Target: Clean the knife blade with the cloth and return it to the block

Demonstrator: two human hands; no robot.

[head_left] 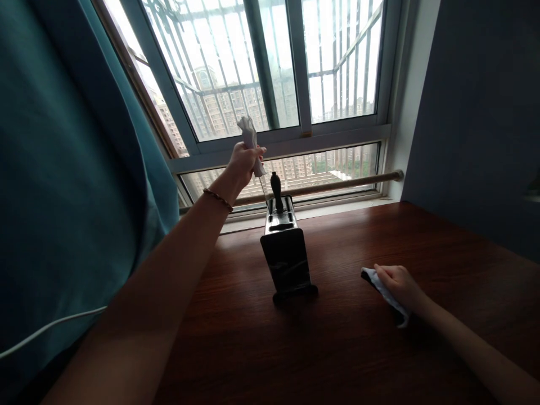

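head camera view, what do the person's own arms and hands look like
The left hand and right hand wear no gloves. The left forearm has no visible sleeve; a thin, dark reddish-brown, twisted-looking bracelet circles it near the hand, its material too small to tell. The right forearm shows no sleeve and no bracelet.

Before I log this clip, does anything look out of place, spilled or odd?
Nothing looks spilled or damaged. Mildly odd: the left hand grips crumpled white cloth that hides the top of a blade-like strip at the black holder.
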